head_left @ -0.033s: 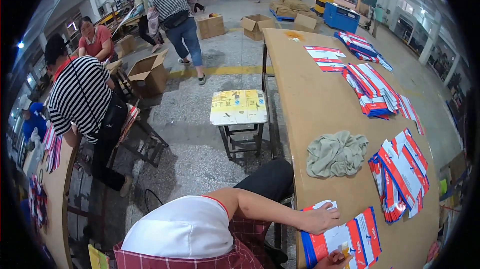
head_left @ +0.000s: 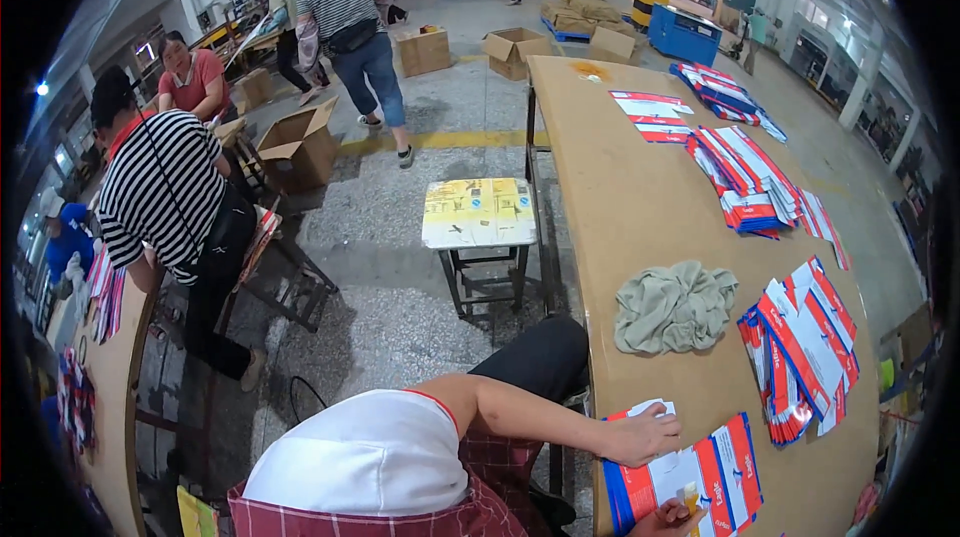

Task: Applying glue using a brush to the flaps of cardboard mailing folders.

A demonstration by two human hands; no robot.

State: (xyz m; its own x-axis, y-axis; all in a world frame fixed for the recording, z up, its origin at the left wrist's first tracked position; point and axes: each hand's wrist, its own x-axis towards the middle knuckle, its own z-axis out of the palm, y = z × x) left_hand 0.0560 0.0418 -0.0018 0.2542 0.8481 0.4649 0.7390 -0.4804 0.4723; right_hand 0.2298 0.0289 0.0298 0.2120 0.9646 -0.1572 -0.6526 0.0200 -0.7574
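My left hand [head_left: 642,436] lies over a red, white and blue printed packaging piece [head_left: 742,467], its fingers loosely bent and slightly apart on the pale area. At the lower edge, my right hand [head_left: 664,520] pinches a small yellow-and-white object [head_left: 691,497] against the same piece; its exact kind is too small to make out. More flat printed pieces lie beneath, with blue edges showing at the left. Just beyond my hands rests a fanned stack of similar pieces [head_left: 815,347]. A crumpled grey-green cloth [head_left: 675,307] sits farther up the brown table [head_left: 610,207].
Other printed stacks [head_left: 745,177] lie toward the table's far end. Left of the table stands a stool with a yellow-and-white top [head_left: 478,213]. Open cardboard boxes [head_left: 298,149] stand on the floor. A person in a striped shirt [head_left: 165,192] works at another table on the left.
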